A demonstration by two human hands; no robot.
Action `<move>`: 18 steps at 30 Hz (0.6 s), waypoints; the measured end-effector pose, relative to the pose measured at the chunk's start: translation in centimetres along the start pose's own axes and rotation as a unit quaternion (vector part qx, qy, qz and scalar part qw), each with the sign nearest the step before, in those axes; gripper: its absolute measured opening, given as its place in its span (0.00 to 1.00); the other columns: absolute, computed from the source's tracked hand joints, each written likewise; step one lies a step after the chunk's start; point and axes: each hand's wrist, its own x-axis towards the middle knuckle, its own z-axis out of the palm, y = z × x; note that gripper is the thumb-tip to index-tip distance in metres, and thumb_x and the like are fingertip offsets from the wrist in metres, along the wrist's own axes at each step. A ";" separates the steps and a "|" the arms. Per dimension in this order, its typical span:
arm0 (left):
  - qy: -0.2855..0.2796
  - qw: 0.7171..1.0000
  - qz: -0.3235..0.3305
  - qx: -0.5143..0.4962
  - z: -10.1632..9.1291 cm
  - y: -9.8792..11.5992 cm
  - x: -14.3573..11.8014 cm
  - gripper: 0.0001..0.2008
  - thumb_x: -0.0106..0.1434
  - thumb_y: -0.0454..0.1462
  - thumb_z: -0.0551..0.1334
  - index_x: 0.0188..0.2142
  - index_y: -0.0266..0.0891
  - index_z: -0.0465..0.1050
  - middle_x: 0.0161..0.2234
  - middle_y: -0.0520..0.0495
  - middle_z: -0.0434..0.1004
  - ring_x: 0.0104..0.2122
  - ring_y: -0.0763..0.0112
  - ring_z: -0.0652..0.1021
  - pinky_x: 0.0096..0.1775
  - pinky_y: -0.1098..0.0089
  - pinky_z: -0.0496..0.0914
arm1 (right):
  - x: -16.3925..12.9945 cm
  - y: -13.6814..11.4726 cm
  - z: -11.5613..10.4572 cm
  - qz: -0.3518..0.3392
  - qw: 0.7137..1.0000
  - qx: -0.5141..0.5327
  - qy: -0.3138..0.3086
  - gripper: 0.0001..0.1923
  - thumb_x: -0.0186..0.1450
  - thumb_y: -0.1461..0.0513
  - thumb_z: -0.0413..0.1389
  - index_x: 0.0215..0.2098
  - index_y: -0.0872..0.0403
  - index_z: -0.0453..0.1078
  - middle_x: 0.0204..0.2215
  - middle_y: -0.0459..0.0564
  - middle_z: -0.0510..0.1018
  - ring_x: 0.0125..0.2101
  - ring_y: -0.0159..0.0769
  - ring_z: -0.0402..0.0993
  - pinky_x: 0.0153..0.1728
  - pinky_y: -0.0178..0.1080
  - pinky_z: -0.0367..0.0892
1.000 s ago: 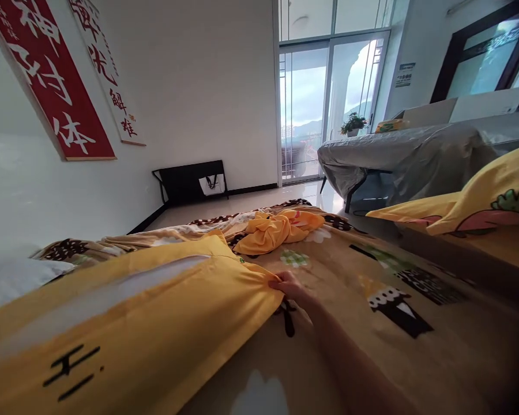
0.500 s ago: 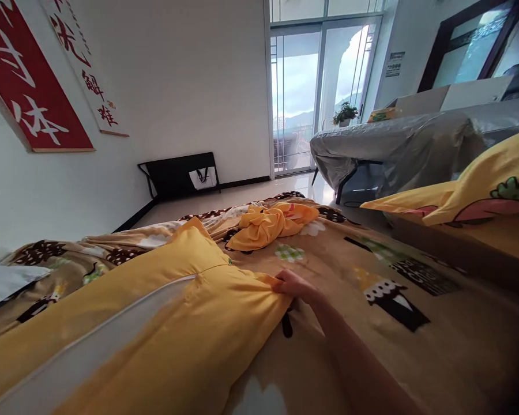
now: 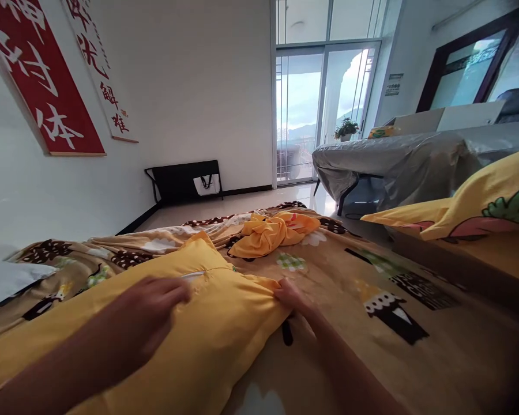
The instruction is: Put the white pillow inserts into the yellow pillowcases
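A plump yellow pillow (image 3: pixel 177 340) in a smooth cotton-like case lies near, on the left part of a soft brown patterned blanket (image 3: pixel 372 323). The right hand (image 3: pixel 292 297) pinches its gathered corner with closed fingers. The left hand (image 3: pixel 145 314) rests flat on top by the zipper opening (image 3: pixel 199 274), fingers loosely spread, gripping nothing. Farther away lies a crumpled yellow cloth (image 3: pixel 272 233).

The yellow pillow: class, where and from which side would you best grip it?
Probably at the gathered corner of the yellow pillow, from the right, where the right hand pinches bunched fabric. The left hand rests on its smooth, bulging top, which offers little to grasp.
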 end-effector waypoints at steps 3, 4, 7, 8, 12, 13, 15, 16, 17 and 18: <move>-0.088 0.994 0.068 -0.022 3.5 1.9 7.3 0.17 0.63 0.32 0.48 0.43 0.37 0.73 0.45 0.41 0.77 0.47 0.61 0.76 0.52 0.59 0.68 | -0.3 0.2 -0.3 -0.018 1.000 -0.014 -0.019 0.05 0.54 0.67 0.51 0.27 0.57 0.69 0.27 0.50 0.75 0.24 0.29 0.66 0.21 0.32 0.51; -0.095 0.990 0.096 -0.039 5.2 2.4 8.9 0.19 0.65 0.38 0.49 0.52 0.35 0.68 0.54 0.39 0.71 0.55 0.59 0.70 0.57 0.57 0.63 | -0.3 0.3 -0.3 -0.023 0.999 -0.021 -0.019 0.06 0.54 0.67 0.52 0.28 0.57 0.70 0.27 0.49 0.75 0.24 0.29 0.66 0.21 0.32 0.52; -0.182 0.973 0.123 -0.073 11.1 3.3 10.1 0.33 0.63 0.53 0.52 0.62 0.37 0.57 0.64 0.36 0.53 0.63 0.54 0.57 0.61 0.49 0.53 | -0.3 0.8 -0.4 -0.023 0.999 -0.048 -0.006 0.06 0.54 0.68 0.52 0.28 0.57 0.70 0.27 0.50 0.76 0.25 0.30 0.66 0.23 0.32 0.54; -0.192 0.971 0.124 -0.075 12.8 3.4 9.6 0.36 0.62 0.55 0.51 0.63 0.38 0.55 0.65 0.36 0.48 0.65 0.52 0.53 0.62 0.47 0.49 | -0.4 0.9 -0.4 -0.022 0.998 -0.056 0.000 0.05 0.55 0.68 0.52 0.28 0.57 0.70 0.27 0.51 0.76 0.26 0.31 0.67 0.23 0.33 0.55; -0.179 0.976 0.102 -0.073 16.3 3.6 7.2 0.38 0.62 0.58 0.46 0.65 0.39 0.50 0.66 0.35 0.43 0.66 0.52 0.47 0.63 0.45 0.43 | -1.8 -0.6 -0.6 -0.028 0.995 -0.084 0.054 0.12 0.57 0.69 0.49 0.37 0.58 0.72 0.38 0.57 0.77 0.40 0.41 0.71 0.39 0.39 0.63; -0.179 0.976 0.099 -0.069 16.3 3.7 7.0 0.38 0.62 0.58 0.47 0.65 0.39 0.51 0.66 0.34 0.43 0.66 0.52 0.47 0.63 0.45 0.43 | -2.3 -1.5 -0.5 -0.046 0.991 -0.086 0.093 0.17 0.59 0.70 0.47 0.43 0.58 0.71 0.45 0.59 0.75 0.47 0.43 0.68 0.46 0.42 0.61; -0.188 0.975 0.099 -0.061 15.9 4.1 7.3 0.38 0.61 0.56 0.51 0.64 0.37 0.52 0.66 0.32 0.44 0.66 0.50 0.48 0.63 0.45 0.43 | -3.3 -3.3 0.2 -0.132 0.977 -0.067 0.155 0.24 0.63 0.69 0.44 0.56 0.58 0.64 0.58 0.59 0.65 0.59 0.42 0.56 0.58 0.44 0.51; -0.193 0.975 0.095 -0.059 15.7 4.4 7.6 0.38 0.61 0.55 0.53 0.64 0.35 0.53 0.65 0.31 0.45 0.66 0.49 0.48 0.63 0.45 0.42 | -3.7 -4.1 0.8 -0.190 0.969 -0.045 0.154 0.25 0.66 0.66 0.42 0.61 0.56 0.58 0.61 0.56 0.61 0.62 0.40 0.52 0.61 0.44 0.47; -0.202 0.974 0.089 -0.055 15.5 4.5 7.9 0.37 0.60 0.53 0.55 0.63 0.32 0.56 0.64 0.30 0.48 0.65 0.49 0.50 0.63 0.46 0.42 | -4.0 -4.7 1.5 -0.245 0.962 -0.018 0.122 0.26 0.68 0.63 0.40 0.64 0.55 0.54 0.64 0.54 0.58 0.63 0.38 0.49 0.62 0.43 0.45; -0.212 0.972 0.082 -0.052 15.4 4.7 8.1 0.36 0.60 0.52 0.55 0.61 0.30 0.59 0.63 0.30 0.53 0.65 0.49 0.51 0.64 0.47 0.41 | -4.1 -5.1 2.3 -0.285 0.956 0.010 0.065 0.27 0.70 0.58 0.39 0.66 0.55 0.50 0.65 0.52 0.55 0.64 0.36 0.48 0.63 0.42 0.46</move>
